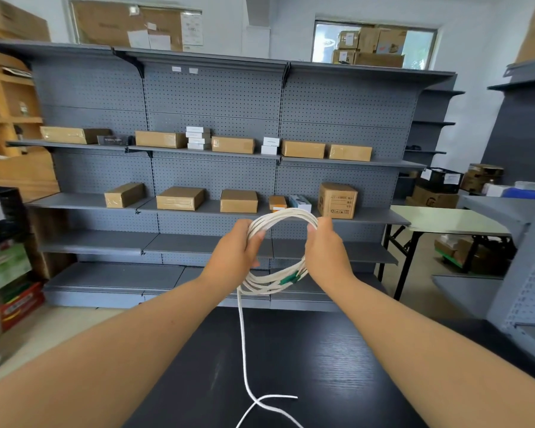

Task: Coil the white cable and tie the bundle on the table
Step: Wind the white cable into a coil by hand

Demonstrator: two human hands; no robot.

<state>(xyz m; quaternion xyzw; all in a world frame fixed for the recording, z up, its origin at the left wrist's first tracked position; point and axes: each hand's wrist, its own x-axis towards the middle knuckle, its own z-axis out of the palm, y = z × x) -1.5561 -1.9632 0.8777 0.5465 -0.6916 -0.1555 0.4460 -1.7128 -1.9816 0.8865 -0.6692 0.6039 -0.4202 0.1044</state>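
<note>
A white cable is wound into a round coil of several loops, held up in the air above the far end of the black table. My left hand grips the coil's left side. My right hand grips its right side. A green marking sits on the lower loops. One loose strand hangs from the coil's bottom down to the table, where it curls and crosses itself near the front edge.
Grey pegboard shelving with brown cartons stands behind the table. A pale folding table is at the right, a grey rack nearer right, and stacked boxes at the left.
</note>
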